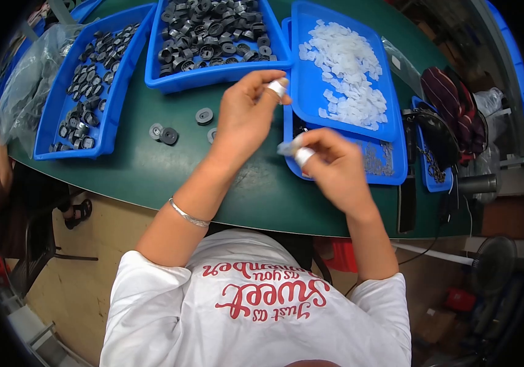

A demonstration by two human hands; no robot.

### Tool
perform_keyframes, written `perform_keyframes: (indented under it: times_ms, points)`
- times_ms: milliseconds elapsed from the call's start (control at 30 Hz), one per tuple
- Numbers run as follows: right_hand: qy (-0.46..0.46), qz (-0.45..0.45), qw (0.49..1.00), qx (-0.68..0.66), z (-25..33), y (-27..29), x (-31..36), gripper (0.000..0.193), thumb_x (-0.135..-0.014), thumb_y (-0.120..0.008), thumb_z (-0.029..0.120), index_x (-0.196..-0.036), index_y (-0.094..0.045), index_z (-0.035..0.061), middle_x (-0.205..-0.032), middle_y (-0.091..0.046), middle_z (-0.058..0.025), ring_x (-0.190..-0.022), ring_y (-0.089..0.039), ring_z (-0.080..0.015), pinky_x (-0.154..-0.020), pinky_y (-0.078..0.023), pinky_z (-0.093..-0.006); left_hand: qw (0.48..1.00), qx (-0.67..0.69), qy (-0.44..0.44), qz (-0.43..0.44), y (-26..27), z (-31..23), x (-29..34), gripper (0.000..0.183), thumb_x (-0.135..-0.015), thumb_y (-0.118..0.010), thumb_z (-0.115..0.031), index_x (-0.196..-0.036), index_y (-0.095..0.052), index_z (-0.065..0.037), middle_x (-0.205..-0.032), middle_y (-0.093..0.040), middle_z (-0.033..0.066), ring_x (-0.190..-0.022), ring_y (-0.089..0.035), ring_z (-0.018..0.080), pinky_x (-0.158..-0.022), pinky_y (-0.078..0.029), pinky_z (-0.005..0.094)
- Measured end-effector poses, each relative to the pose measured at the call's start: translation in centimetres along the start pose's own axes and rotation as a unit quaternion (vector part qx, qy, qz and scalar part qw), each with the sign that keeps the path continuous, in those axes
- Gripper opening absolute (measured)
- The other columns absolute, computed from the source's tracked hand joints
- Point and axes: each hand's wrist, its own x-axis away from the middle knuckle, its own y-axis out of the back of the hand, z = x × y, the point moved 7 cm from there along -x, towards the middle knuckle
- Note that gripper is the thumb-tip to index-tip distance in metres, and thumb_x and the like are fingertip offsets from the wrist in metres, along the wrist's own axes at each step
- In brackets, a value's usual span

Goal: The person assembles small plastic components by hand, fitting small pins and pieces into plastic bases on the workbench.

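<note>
Head view: hand work above a dark green tabletop (256, 205)

The left hand (245, 116) is raised just below the near wall of a deep blue plastic tray (219, 74) heaped with dark grey, ring-shaped parts (213, 30). Its fingers are bent, with thumb and forefinger drawn close together; whether anything lies between them cannot be told. A white wrap (277, 88) covers one fingertip.

The right hand (337, 168) appears in front of the left corner of a lower blue tray (398, 171). Its thumb and forefinger are pinched nearly together on a small, pale, translucent piece (285, 148), which projects leftward from the fingertips and is blurred. Another white band (303, 156) encircles a digit.

Similar-looking whitish translucent pieces (348, 67) lie heaped in an upper blue tray (308, 92), which rests overlapping the lower one; small grey pieces (377, 160) show in the latter. At the left stands a long blue tray (126, 82) of small dark grey parts with paler faces (87, 79), beside a crumpled clear plastic bag (35, 82).

Loose round grey parts lie on the tabletop left of the left hand: one alone (204, 116), a touching pair (168, 136), and another partly hidden by the wrist. A silver-coloured bracelet (187, 214) encircles the left forearm.
</note>
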Motion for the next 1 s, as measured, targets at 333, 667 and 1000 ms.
perform_keyframes:
  times_ms: [333,667,1000]
  points:
    - [0.322,0.014,0.866,0.383,3.3,-4.3,0.5,0.018,-0.068,-0.06,-0.005,-0.084,-0.066,0.0013,-0.079,-0.061,-0.0091,-0.073,-0.058,-0.0256,-0.064,-0.049,-0.0369,0.984,0.153,0.086,0.027,-1.0,0.8,0.2,0.028,-0.089,-0.046,0.002,-0.116,-0.051,0.007,-0.109,-0.06,0.0144,-0.093,-0.061,0.017,-0.085,-0.049,0.0253]
    - [0.088,-0.035,0.936,0.34,1.6,5.7,-1.8,0.014,-0.08,-0.061,0.002,-0.093,-0.067,0.0006,-0.086,-0.066,-0.0149,-0.075,-0.064,-0.0292,-0.07,-0.05,-0.0354,0.972,0.145,0.145,0.117,-2.7,1.0,1.2,0.019,-0.089,-0.055,-0.003,-0.107,-0.059,0.004,-0.1,-0.063,0.0116,-0.092,-0.063,0.017,-0.082,-0.053,0.0265]
    - [0.054,-0.124,0.934,0.33,1.9,10.9,3.6,0.016,-0.079,-0.064,0.005,-0.094,-0.067,0.0009,-0.085,-0.066,-0.0134,-0.073,-0.063,-0.0243,-0.067,-0.049,-0.032,0.975,0.073,0.153,0.146,-3.0,1.4,1.8,0.026,-0.092,-0.052,-0.006,-0.115,-0.059,0.003,-0.1,-0.064,0.0109,-0.081,-0.061,0.0123,-0.074,-0.05,0.0225]
